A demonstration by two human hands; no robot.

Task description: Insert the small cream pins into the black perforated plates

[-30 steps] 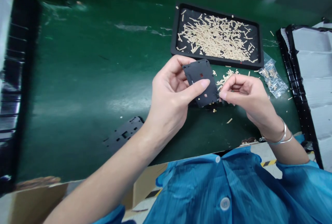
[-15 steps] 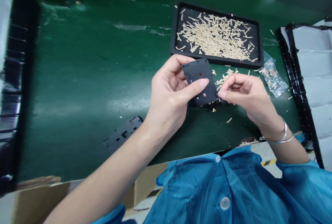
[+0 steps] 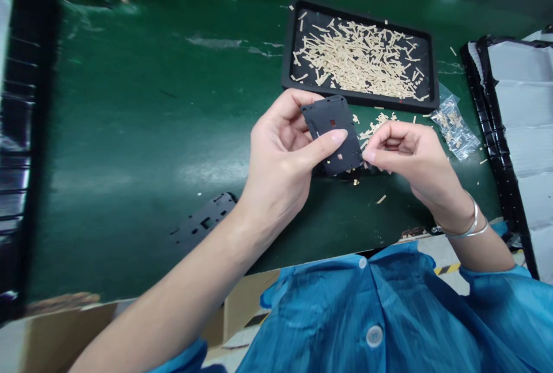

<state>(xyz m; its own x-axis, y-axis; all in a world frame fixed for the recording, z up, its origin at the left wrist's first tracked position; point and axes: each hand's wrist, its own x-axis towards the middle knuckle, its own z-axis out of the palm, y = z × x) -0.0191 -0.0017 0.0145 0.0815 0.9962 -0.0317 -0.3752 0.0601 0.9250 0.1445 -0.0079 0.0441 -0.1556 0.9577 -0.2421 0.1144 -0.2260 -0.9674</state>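
Observation:
My left hand (image 3: 287,145) grips a thin black plastic panel (image 3: 330,111) with small cutouts, thumb on its face and fingers behind. At the panel's right edge, my right hand (image 3: 404,151) has thumb and forefinger pinched together; whatever is between them is hidden or too small to name. Beyond both hands lies a black tray (image 3: 360,99) holding a heap of small cream-coloured strips (image 3: 358,59). More loose strips (image 3: 375,125) are scattered on the table just behind my right hand.
A second black panel with cutouts (image 3: 205,220) lies on the green table (image 3: 129,148), partly behind my left forearm. To the right sits a clear plastic bag (image 3: 457,128) with small pieces inside. Black-edged racks or boxes (image 3: 496,114) border the table's right side.
Almost nothing differs. Both hands keep the same pose at the panel, and the whole view has shifted very slightly.

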